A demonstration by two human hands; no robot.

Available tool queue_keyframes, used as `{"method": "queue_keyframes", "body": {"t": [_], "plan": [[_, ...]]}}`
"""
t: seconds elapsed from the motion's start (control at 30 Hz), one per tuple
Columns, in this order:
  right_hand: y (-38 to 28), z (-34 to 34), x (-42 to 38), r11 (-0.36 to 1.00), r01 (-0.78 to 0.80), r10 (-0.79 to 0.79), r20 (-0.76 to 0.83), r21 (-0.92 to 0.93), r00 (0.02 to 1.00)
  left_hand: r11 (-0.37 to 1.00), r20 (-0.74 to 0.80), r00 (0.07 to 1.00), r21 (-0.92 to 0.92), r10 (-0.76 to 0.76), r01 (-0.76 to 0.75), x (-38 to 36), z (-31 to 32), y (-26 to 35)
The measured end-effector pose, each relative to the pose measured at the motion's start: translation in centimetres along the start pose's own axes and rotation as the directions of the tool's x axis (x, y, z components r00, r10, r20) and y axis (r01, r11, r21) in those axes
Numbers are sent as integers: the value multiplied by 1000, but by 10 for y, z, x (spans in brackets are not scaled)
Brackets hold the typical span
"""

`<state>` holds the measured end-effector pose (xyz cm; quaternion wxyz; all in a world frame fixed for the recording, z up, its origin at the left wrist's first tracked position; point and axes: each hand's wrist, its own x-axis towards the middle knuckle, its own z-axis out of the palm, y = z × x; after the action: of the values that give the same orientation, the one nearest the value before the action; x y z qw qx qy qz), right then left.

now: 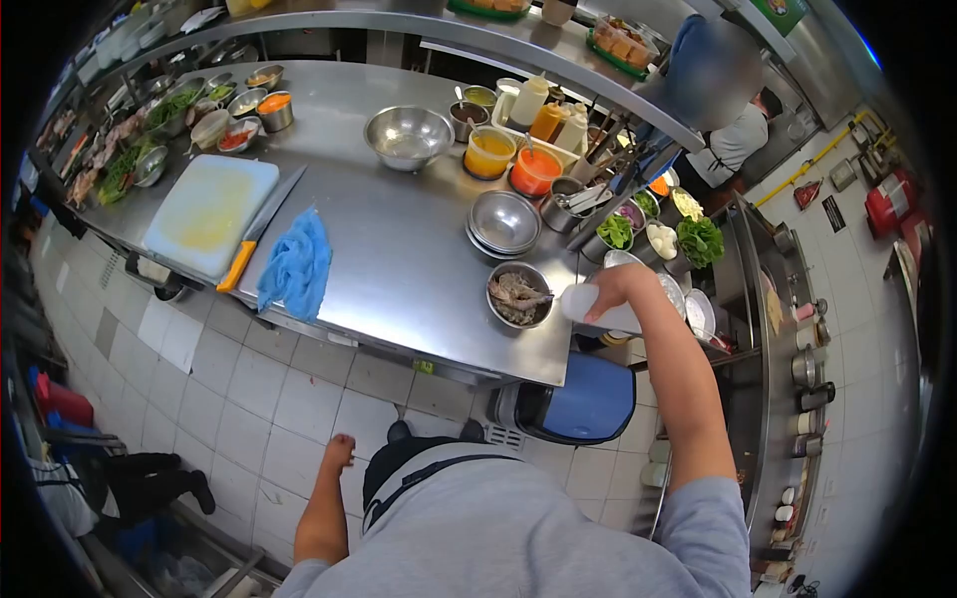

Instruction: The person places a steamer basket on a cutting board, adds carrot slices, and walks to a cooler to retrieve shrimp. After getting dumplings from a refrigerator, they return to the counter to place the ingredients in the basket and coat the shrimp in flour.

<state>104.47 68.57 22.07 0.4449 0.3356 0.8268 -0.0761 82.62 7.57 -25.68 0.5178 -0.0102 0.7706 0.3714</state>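
My right hand [616, 287] reaches over the right end of the steel counter, its fingers closed on a small white rounded piece [579, 301] whose exact kind I cannot tell. Just left of that piece stands a metal bowl [496, 310] with greyish-brown cooked meat or fish [520, 291] in it. Stacked metal bowls [504, 221] sit right behind. My left hand [341, 449] hangs low beside my body, over the floor and away from the counter, with its fingers curled in and nothing showing in them.
On the counter lie a white cutting board [212, 214], an orange-handled knife [244, 257], a blue cloth [297, 264] and a wide metal bowl [408, 138]. Sauce tubs [489, 151] and vegetable containers [646, 206] line the back. Below is a blue-lidded bin [588, 399]. Another person [733, 140] stands beyond.
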Motion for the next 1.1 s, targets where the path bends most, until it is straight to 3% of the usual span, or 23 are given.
{"method": "queue_keyframes", "body": {"t": [0.1, 0.17, 0.2, 0.27, 0.3, 0.33, 0.43, 0.53, 0.63, 0.7, 0.73, 0.8, 0.87, 0.9, 0.93, 1.0, 1.03, 1.1], "plan": [[-5, 5, -10, 998, 68, -66, -81, 18, 995, 992, -2, 994, 51, -113, 113, -11, -11, -41], [0, -6, -15, 997, 7, -5, -38, 77, 999, 935, 113, 969, 259, 221, -243, 8, -26, -76], [2, -11, -16, 991, -50, 50, 4, 124, 999, 848, 165, 911, 336, 377, -411, -15, -28, -55], [-1, -5, -5, 997, -29, 28, 5, 68, 1000, 989, -9, 995, 106, 103, -102, 4, -23, -67], [1, -5, -1, 1000, -11, 11, 9, 6, 1000, 999, -95, 995, -43, -38, 34, -17, -17, -35], [5, -7, -3, 1000, -12, 12, 5, 8, 1000, 999, -96, 995, -42, -34, 30, -17, -10, -13], [18, -3, 0, 990, -11, 10, 8, 137, 1000, 979, -21, 983, -92, 182, -184, -19, 16, 49], [25, 27, 6, 950, 284, -278, -62, 130, 959, 940, 183, 922, -87, 340, -329, -40, 65, 153], [25, 68, 0, 946, 207, -177, -138, 249, 974, 891, 314, 835, -197, 452, -409, -83, 138, 261], [30, 121, 18, 881, 224, -79, -337, 416, 938, 849, 372, 764, -259, 528, -460, -98, 185, 317], [27, 151, 27, 766, 300, -37, -428, 568, 903, 829, 380, 738, -299, 557, -473, -104, 208, 341], [13, 203, 35, 484, 476, 100, -587, 734, 804, 841, 294, 816, -391, 499, -373, -109, 248, 380], [-7, 233, 46, 204, 632, 234, -664, 748, 710, 848, 226, 872, -428, 435, -312, -99, 276, 398], [-7, 236, 51, 197, 643, 223, -673, 740, 706, 850, 171, 918, -467, 357, -244, -86, 286, 406], [-9, 235, 56, 169, 688, 302, -701, 706, 646, 795, 66, 884, -473, 462, -380, -74, 293, 407], [-10, 225, 64, 143, 743, 403, -724, 654, 560, 722, -34, 862, -529, 506, -445, -60, 295, 409], [-10, 219, 68, 126, 748, 389, -726, 652, 567, 641, -112, 832, -585, 544, -498, -60, 291, 409], [-11, 202, 78, 138, 680, 398, -669, 720, 627, 645, -182, 830, -550, 527, -530, -51, 272, 396]]}}
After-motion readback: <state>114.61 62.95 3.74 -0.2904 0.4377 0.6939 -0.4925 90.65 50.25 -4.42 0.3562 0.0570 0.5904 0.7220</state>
